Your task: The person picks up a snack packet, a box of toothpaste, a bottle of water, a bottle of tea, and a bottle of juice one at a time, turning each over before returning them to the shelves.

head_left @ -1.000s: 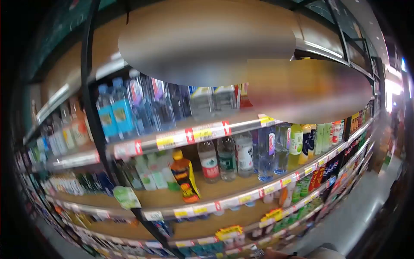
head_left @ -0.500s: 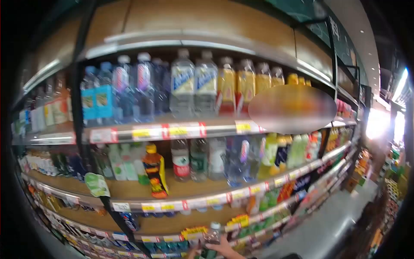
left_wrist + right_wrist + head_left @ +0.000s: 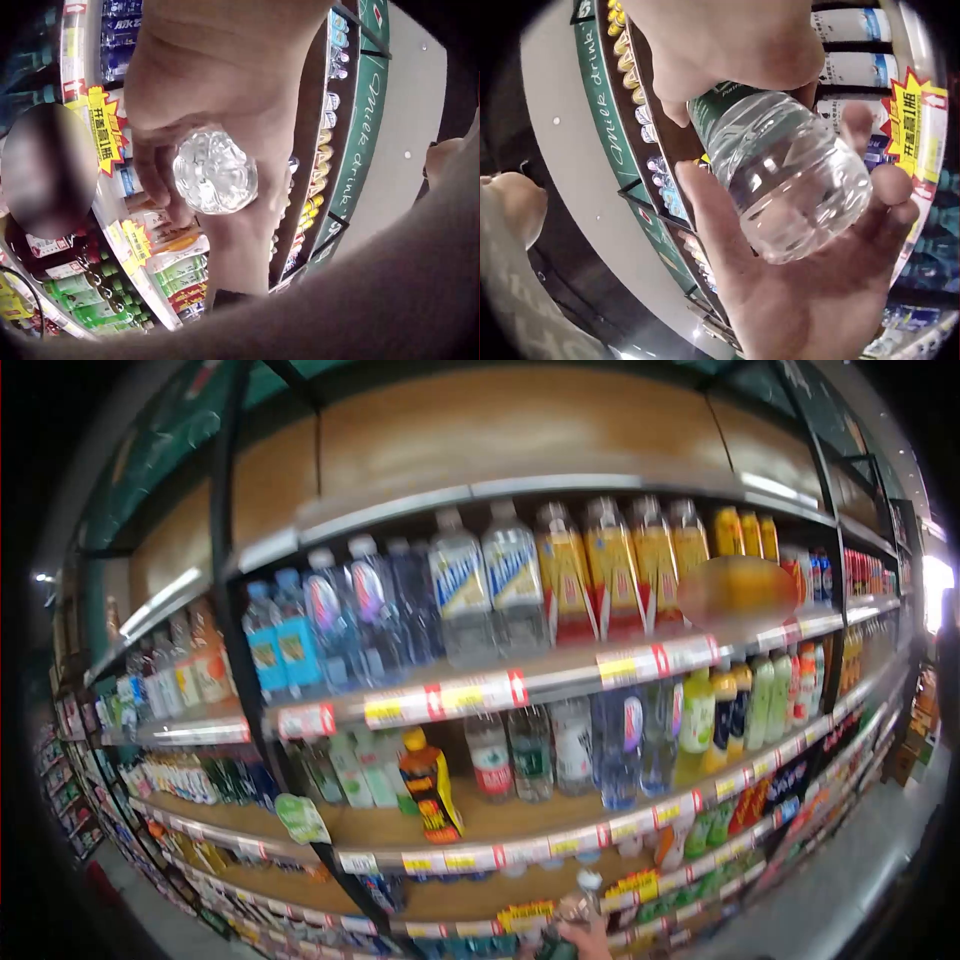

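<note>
Low in the head view, a clear plastic water bottle (image 3: 588, 882) with a pale cap and a green label tilts in front of the lower shelves. My right hand (image 3: 735, 45) grips it around the green label, fingers wrapped over the side. From the other side my left hand (image 3: 214, 67) holds the base end, thumb and fingers curled about it. The right wrist view shows the left palm behind the clear base. A dark band (image 3: 236, 298) circles the wrist of the right arm. The bottle's cap is hidden in both wrist views.
A shop rack stands ahead, with several drink bottles along its upper shelf edge (image 3: 480, 695). An orange-labelled dark bottle (image 3: 430, 790) stands alone beside a black upright (image 3: 243, 610). Yellow starburst signs (image 3: 527, 916) hang at the lower edge. An aisle floor (image 3: 860, 850) runs right.
The head view swung right, then back left. The bottle rose into view from the bottom edge, with both hands around it half a second ago; now it appears farther right and tilted.
</note>
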### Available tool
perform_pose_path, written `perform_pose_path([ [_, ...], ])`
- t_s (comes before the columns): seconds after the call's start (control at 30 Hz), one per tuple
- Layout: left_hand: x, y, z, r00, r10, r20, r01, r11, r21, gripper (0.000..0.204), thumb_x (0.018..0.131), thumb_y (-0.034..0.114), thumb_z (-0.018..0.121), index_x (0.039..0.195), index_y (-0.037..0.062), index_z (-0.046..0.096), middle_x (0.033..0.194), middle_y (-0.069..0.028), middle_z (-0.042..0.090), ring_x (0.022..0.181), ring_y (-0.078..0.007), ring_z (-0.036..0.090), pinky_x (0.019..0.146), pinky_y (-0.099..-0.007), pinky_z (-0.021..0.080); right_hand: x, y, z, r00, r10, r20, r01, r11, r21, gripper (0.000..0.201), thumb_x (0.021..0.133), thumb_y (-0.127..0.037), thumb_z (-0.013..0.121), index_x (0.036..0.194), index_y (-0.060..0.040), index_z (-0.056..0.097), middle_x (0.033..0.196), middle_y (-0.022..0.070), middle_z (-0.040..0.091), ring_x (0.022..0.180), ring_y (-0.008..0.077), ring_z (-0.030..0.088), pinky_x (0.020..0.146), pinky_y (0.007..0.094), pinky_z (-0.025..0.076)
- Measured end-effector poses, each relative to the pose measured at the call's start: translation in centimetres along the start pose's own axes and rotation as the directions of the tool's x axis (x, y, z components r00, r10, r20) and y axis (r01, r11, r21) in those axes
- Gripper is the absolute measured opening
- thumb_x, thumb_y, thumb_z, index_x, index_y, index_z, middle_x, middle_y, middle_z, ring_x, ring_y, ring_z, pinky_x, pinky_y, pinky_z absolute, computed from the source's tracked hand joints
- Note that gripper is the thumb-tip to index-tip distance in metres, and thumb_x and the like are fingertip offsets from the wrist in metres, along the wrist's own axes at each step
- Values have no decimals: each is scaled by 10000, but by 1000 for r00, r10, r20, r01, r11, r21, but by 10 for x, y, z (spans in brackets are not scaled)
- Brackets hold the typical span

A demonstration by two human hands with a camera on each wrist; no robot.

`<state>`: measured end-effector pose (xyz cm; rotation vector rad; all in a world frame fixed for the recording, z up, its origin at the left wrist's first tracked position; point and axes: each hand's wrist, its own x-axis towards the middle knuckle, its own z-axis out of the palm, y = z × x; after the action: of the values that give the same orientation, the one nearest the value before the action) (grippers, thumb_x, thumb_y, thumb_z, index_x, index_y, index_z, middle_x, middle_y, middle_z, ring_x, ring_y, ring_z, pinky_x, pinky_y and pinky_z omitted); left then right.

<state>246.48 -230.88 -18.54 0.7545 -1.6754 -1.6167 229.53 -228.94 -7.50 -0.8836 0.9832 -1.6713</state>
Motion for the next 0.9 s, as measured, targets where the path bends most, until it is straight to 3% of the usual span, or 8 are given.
perform_pose_path([
  [0.03,-8,33,13,996,-86,-18,79,967,-243,829,846,-67,761,1543,84,339,1272,-53,623,1080,-177,627,952,-327,536,4,14,-4,1000,6,27,-7,999,51,768,886,-288,749,1530,-112,369,1245,70,570,1098,159,552,925,334,482],
  [0.1,-12,51,10,1000,-4,-29,8,991,135,913,820,56,840,1559,125,310,1282,-57,620,1140,-215,617,993,-416,511,-5,-25,14,1000,-13,27,9,988,152,587,867,-170,788,1365,-10,523,1168,37,654,1079,146,605,978,348,487],
  [0.13,-5,108,30,994,39,-99,-67,951,-302,558,853,113,802,1332,5,536,1159,-41,675,1057,-151,660,950,-325,527,2,-17,9,996,-56,67,47,989,139,585,859,-236,808,1330,-6,548,1162,40,650,1090,152,601,981,344,485],
  [0.17,-4,106,22,999,28,-24,-32,983,-181,437,851,50,793,1246,54,605,1221,-49,662,988,-137,680,910,-337,544,6,-13,5,989,-73,129,49,982,183,627,859,-263,810,1353,-7,521,1186,51,640,1092,158,601,986,346,485],
  [0.2,-5,93,12,996,-54,70,65,983,-172,712,822,69,831,1418,8,446,1269,-64,639,1132,-152,634,1001,-350,514,11,-9,2,976,-72,204,20,969,247,700,860,-286,811,1406,-17,465,1244,69,623,1123,167,600,999,351,484],
  [0.33,2,143,25,997,75,31,-70,988,-134,608,779,127,846,1293,48,533,1128,-9,648,955,-100,626,826,-274,526,9,-57,16,935,-116,335,-23,923,384,867,879,-453,772,1491,-51,307,1337,180,572,1145,372,643,943,505,556],
  [0.53,8,150,28,992,74,104,-42,959,-281,573,776,101,831,1268,28,548,1124,-27,648,1000,-114,622,874,-292,506,17,-92,31,928,-109,356,-16,943,332,681,917,-397,733,1406,-52,408,1154,135,640,945,233,685,799,364,584],
  [0.9,-5,140,34,994,-12,110,48,940,-338,529,795,108,821,1244,24,552,1099,-32,650,976,-107,625,851,-281,505,2,-89,32,964,2,265,-83,952,294,611,917,-271,728,1414,-78,430,1066,102,634,868,208,675,754,343,577],
])
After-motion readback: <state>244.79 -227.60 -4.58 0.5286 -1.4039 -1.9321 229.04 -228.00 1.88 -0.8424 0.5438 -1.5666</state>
